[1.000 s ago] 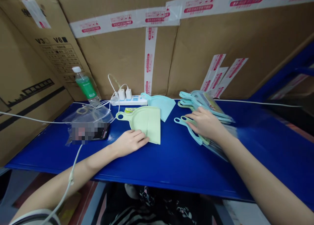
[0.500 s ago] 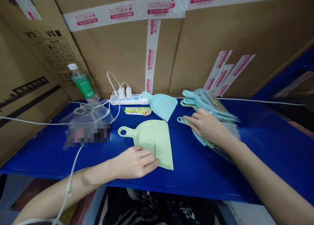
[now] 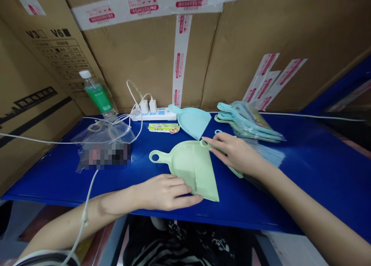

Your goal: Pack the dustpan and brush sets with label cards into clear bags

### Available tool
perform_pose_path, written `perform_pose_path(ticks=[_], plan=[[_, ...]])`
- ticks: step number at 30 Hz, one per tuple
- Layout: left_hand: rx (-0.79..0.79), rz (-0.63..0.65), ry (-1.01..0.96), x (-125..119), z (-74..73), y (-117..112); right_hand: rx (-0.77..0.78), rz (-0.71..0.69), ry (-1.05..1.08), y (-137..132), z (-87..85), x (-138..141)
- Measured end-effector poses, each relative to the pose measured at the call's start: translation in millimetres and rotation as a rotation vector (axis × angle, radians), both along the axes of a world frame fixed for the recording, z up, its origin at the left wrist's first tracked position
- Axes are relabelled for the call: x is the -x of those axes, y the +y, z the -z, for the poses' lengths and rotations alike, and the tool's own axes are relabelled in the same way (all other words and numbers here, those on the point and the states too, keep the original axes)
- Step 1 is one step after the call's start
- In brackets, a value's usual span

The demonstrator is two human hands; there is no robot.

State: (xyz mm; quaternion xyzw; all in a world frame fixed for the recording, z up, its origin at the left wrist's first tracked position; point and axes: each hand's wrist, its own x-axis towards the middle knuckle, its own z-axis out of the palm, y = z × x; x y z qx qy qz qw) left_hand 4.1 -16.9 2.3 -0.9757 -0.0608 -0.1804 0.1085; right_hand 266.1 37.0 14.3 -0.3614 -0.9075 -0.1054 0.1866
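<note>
Head view: cardboard boxes [image 3: 139,69] banded with printed tape fill the background, and a blue desk [image 3: 269,208] runs across in front of them. A stack of dustpans [image 3: 246,123] is placed at the right of the desk, and a blue dustpan [image 3: 193,121] lies flat beside a power strip [image 3: 153,115]. Further left, a bottle [image 3: 97,96] stands behind a plastic bag [image 3: 101,136], and a small label [image 3: 164,128] lies near the strip.

Since the earlier frames, a green dustpan [image 3: 191,169] has been shifted right, towards the centre of the desk, near its front edge. The left hand [image 3: 165,192] is laid on that dustpan's lower edge, its fingers [image 3: 185,189] flat and close together. The right hand [image 3: 237,154] has been moved left, over a second dustpan [image 3: 236,172], whose handle end touches the green dustpan. Its fingers [image 3: 216,142] are extended, and whether a grip is being applied cannot be told.
</note>
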Motion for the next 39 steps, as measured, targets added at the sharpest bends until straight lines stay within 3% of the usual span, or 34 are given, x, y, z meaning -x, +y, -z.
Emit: perform_pose_path(ticks=[6,8,14,17,21,24,29,33,39], plan=[[0.023,0.055,-0.069,1,-3.2,0,0.007,-0.058,-0.088,-4,-6.1,19],[0.005,0.002,-0.140,5,-5.7,5,-0.011,-0.082,-0.107,-5,-9.6,27],[0.034,-0.563,-0.211,27,-16.9,29,0.014,-0.109,-0.090,-10,-14.3,59],[0.260,-0.699,-0.128,31,-19.7,36,0.065,-0.120,-0.081,-13,-11.5,77],[0.683,-0.764,-0.113,30,-19.2,39,0.146,-0.117,-0.057,-15,-4.0,96],[0.889,-0.731,-0.161,28,-17.0,41,0.199,-0.109,-0.011,-16,0.5,102],[1.024,-0.623,-0.206,29,-13.6,48,0.224,-0.162,0.013,-18,-4.9,95],[1.092,-0.590,-0.215,30,-12.2,50,0.194,0.034,-0.068,-19,-16.4,69],[1.405,-0.583,-0.240,34,-7.5,52,0.252,0.649,-0.361,-15,-20.7,25]])
